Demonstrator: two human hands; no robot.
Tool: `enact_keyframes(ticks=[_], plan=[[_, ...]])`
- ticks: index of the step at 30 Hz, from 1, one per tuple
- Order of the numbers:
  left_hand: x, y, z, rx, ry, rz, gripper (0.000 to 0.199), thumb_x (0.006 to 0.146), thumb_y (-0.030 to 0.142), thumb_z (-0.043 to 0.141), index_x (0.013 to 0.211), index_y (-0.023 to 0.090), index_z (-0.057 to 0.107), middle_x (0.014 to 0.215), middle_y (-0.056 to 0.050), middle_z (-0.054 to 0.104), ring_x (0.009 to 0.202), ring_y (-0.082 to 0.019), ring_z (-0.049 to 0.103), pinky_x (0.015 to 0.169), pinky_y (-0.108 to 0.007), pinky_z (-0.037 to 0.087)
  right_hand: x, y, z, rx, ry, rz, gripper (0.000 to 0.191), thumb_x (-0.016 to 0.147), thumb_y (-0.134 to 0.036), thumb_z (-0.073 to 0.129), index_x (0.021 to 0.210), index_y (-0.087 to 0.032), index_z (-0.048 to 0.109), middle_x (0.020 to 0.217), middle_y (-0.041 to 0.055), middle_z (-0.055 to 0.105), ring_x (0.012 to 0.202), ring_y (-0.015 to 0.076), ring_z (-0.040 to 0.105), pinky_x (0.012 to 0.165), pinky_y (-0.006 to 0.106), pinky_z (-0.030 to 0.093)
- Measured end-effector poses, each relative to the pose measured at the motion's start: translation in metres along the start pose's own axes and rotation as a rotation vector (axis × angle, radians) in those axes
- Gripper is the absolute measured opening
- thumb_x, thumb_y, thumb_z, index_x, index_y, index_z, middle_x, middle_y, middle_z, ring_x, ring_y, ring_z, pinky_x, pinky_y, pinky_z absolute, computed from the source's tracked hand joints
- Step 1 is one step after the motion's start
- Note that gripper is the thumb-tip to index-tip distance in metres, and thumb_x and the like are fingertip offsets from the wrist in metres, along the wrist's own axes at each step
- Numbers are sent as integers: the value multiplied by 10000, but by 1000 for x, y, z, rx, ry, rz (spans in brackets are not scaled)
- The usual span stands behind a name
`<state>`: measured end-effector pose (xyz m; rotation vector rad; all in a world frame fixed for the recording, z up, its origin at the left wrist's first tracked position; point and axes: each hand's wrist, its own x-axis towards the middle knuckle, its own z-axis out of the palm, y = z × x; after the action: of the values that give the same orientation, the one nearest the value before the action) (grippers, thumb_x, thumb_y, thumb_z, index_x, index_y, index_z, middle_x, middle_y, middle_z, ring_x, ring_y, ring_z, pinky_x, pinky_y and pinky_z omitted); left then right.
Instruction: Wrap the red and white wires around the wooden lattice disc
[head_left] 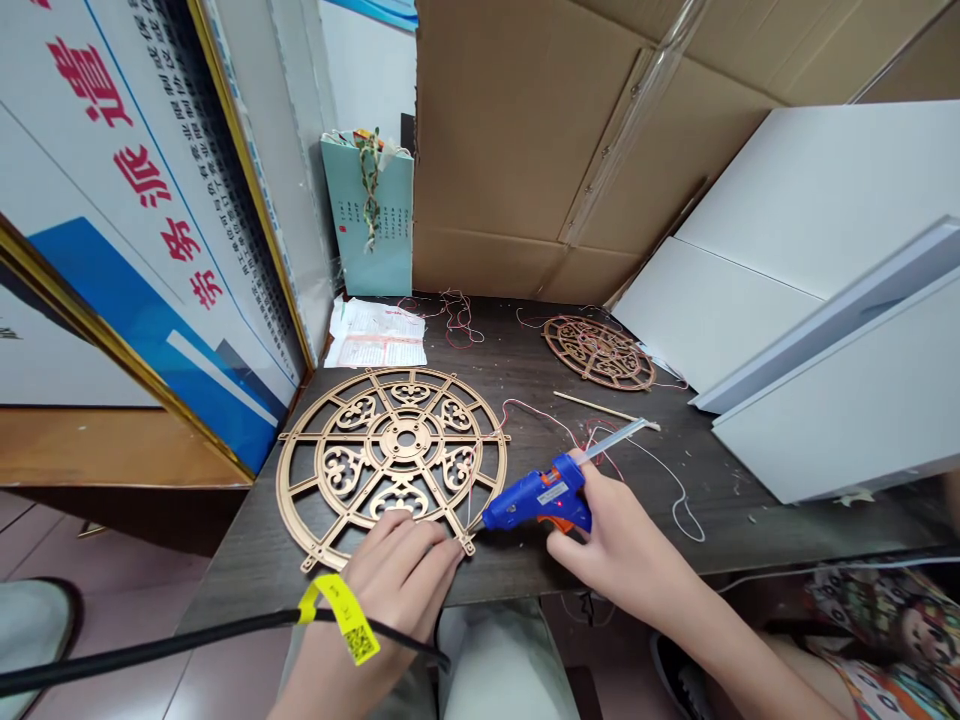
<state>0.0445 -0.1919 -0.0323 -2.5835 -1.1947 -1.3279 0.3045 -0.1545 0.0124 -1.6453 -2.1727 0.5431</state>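
Note:
My right hand (604,530) is wrapped round a blue hot glue gun (551,495), with a clear glue stick (616,437) out of its back. The gun's nozzle meets a small tab on the lower right rim of a round, openwork wooden wheel (407,415). On that rim, just left of the nozzle, my left hand (401,575) grips the wheel with its fingers close together; its thumb is hidden. A thin red and white wire (536,408) runs across the wheel's right side toward the nozzle.
A second wooden wheel (600,352) lies at the back right, near a thin wooden stick (596,405). Crumpled paper (377,333) and a light blue bag (369,215) stand at the back left. White panels (840,380) border the right; a black cable (187,632) crosses my left wrist.

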Motion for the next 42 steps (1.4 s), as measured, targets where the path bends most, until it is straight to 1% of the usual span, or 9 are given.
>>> enact_keyframes(ticks=[3, 7, 10, 13, 19, 24, 27, 35, 42], plan=[[0, -1, -1, -13, -9, -2, 186, 940, 14, 613, 1052, 157, 653, 960, -50, 694, 896, -187, 605, 904, -365, 466, 0, -1, -1, -23, 4, -12, 277, 749, -224, 543, 1020, -184, 505, 695, -18, 558, 578, 160, 481, 575, 275, 356], [3, -1, -1, -19, 5, 29, 173, 933, 6, 622, 1040, 141, 639, 924, -51, 684, 848, -173, 600, 860, -362, 479, 1, -3, -5, -48, 29, -25, 264, 742, -210, 544, 1003, -194, 505, 710, -14, 567, 587, 159, 483, 581, 271, 361], [7, 0, -1, -9, 17, 40, 159, 945, 15, 611, 1037, 143, 636, 913, -51, 689, 824, -166, 609, 848, -363, 493, 2, -5, -6, -39, 39, 2, 318, 728, -219, 556, 1041, -189, 504, 706, -17, 568, 586, 162, 484, 573, 271, 359], [8, 2, -1, -10, 31, 42, 160, 947, 10, 594, 1025, 142, 640, 907, -48, 693, 816, -167, 607, 832, -354, 496, 2, -5, -5, -29, 17, 27, 353, 726, -232, 565, 1071, -180, 508, 715, -12, 571, 590, 166, 483, 574, 276, 360], [4, 1, -2, -13, -8, -5, 172, 958, 32, 582, 1034, 162, 664, 937, -57, 703, 858, -186, 626, 839, -353, 505, 0, -4, -5, -47, -5, 43, 353, 734, -247, 565, 1076, -175, 517, 739, 3, 577, 610, 174, 488, 583, 282, 354], [3, 0, -2, -11, -10, -3, 161, 956, 37, 582, 1013, 160, 670, 927, -61, 703, 850, -188, 636, 824, -349, 517, 1, -7, -7, -48, 8, 22, 367, 728, -227, 570, 1087, -172, 524, 713, -10, 566, 592, 167, 482, 572, 275, 342], [5, 1, -3, -3, -11, -6, 162, 959, 39, 576, 1010, 158, 674, 920, -65, 703, 849, -192, 642, 813, -348, 520, 2, -9, -6, -43, -2, 2, 376, 721, -205, 565, 1094, -168, 529, 736, -4, 575, 609, 166, 490, 572, 271, 342], [4, 2, -2, -12, -6, 5, 158, 959, 31, 578, 1011, 152, 663, 922, -62, 693, 854, -191, 616, 822, -351, 504, 1, -6, -4, -37, 37, -13, 239, 735, -200, 575, 960, -195, 495, 723, -12, 556, 604, 155, 485, 582, 264, 362], [3, 0, -1, -10, 0, 11, 154, 948, 27, 595, 1016, 150, 659, 923, -63, 692, 855, -192, 613, 839, -358, 499, -2, -5, 0, -18, 47, -44, 255, 747, -174, 584, 981, -205, 487, 725, -26, 561, 606, 150, 495, 598, 256, 383]])
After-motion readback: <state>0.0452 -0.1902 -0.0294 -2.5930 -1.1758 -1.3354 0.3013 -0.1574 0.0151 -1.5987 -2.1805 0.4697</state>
